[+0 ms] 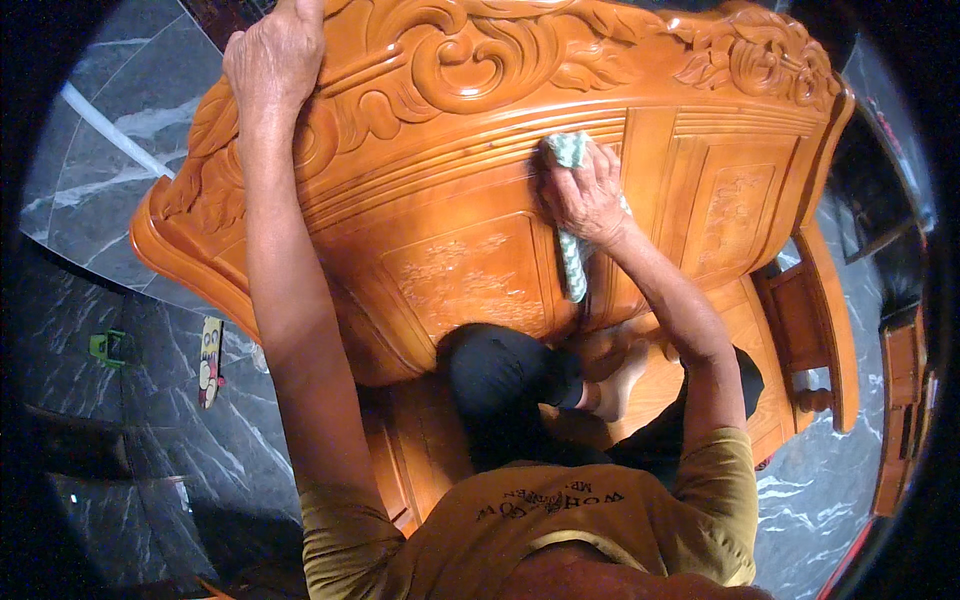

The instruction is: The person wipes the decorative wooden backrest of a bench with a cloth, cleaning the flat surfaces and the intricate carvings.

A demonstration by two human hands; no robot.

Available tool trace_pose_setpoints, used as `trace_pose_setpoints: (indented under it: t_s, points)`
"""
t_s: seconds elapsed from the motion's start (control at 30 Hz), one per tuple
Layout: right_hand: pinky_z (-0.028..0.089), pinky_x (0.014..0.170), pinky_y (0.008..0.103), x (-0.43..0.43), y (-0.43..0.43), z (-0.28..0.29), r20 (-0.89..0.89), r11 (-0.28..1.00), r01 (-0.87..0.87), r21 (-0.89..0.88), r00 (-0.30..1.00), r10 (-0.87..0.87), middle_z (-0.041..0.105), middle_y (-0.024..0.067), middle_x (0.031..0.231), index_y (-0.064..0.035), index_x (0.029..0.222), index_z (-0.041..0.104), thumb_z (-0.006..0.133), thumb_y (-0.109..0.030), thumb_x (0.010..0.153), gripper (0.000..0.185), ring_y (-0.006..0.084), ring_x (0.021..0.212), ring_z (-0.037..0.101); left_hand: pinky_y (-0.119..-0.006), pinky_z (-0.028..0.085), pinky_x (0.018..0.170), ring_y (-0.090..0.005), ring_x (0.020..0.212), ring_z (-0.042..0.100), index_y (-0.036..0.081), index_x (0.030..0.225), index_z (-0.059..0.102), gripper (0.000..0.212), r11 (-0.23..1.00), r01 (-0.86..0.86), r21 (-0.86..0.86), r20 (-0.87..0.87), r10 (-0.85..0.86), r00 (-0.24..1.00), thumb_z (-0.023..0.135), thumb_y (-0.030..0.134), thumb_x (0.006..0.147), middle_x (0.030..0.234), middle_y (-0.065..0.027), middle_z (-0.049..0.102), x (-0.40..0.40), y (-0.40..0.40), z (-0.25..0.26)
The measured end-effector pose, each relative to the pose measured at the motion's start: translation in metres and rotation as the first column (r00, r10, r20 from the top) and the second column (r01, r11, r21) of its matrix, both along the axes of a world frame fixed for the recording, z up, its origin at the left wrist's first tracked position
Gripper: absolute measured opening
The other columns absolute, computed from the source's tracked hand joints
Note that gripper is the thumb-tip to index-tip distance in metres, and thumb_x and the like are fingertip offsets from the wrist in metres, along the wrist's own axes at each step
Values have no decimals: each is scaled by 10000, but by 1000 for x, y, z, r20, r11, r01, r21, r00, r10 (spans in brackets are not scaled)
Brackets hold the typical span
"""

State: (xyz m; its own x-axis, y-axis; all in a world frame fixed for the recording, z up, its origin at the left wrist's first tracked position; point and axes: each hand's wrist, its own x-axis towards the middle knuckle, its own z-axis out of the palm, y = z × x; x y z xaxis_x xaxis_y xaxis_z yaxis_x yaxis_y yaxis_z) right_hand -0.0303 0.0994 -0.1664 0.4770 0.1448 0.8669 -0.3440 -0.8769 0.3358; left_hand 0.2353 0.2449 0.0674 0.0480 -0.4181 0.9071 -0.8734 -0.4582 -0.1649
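Before me rises the backrest of a carved wooden bench (480, 187), glossy orange-brown with scrolls and leaves along its top. My right hand (589, 187) presses a green-and-white patterned cloth (574, 262) against the backrest, near the upright strip between two panels. Part of the cloth pokes out above the fingers, and a longer end hangs below. My left hand (277, 60) rests at the carved top rail, its fingertips cut off by the picture's upper edge. A carved relief panel (472, 277) lies left of the cloth, and another relief panel (727, 210) farther right.
I am on the wooden seat (652, 405), legs folded, one bare foot (622, 382) near the backrest. A wooden armrest (825, 322) stands at the right. On the grey marbled floor (240, 420) at the left are a skateboard (210, 364) and a small green stool (110, 347).
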Motion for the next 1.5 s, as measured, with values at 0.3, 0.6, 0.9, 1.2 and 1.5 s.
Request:
trace_pose_setpoints:
  t_s: [0.3, 0.6, 0.9, 1.2, 1.5]
  points:
    - [387, 938, 492, 48, 61, 18, -95, 995, -92, 47, 991, 96, 553, 141, 1008, -73, 1010, 610, 598, -264, 771, 306, 312, 991, 550, -493, 442, 639, -413, 671, 605, 22, 800, 610, 379, 995, 66, -69, 83, -61, 995, 413, 276, 1000, 676, -229, 618, -6, 5, 1]
    - [321, 1048, 556, 84, 104, 16, -187, 989, -145, -26, 973, 138, 548, 122, 1097, -99, 984, 634, 608, -282, 776, 278, 301, 1149, 510, -489, 456, 651, -406, 651, 608, 29, 788, 600, 395, 998, 19, -60, 98, -13, 995, 404, 298, 1000, 650, -219, 613, -1, 0, 1]
    - [367, 958, 560, 35, 60, -9, -168, 999, -15, -30, 986, 10, 545, 138, 1130, -98, 940, 642, 610, -289, 794, 243, 322, 1140, 512, -486, 450, 652, -394, 668, 616, 18, 783, 603, 391, 993, 77, -87, 102, -68, 992, 419, 291, 995, 674, -225, 620, -8, 7, 0]
    - [348, 934, 521, 2, 28, -20, -71, 987, 143, 76, 988, -138, 506, 195, 1209, -48, 1252, 557, 702, -322, 771, 573, 357, 1089, 493, -483, 438, 626, -394, 635, 611, 37, 760, 603, 384, 993, 61, -96, 123, -49, 991, 440, 296, 992, 647, -211, 620, -2, 3, 0]
    - [407, 888, 518, 61, 83, -4, -115, 996, -34, 84, 992, 44, 559, 144, 977, -64, 934, 646, 616, -338, 840, 291, 363, 982, 546, -482, 442, 619, -387, 622, 613, 32, 772, 612, 378, 991, 88, -102, 135, -74, 988, 440, 288, 990, 641, -206, 621, -2, 2, 1]
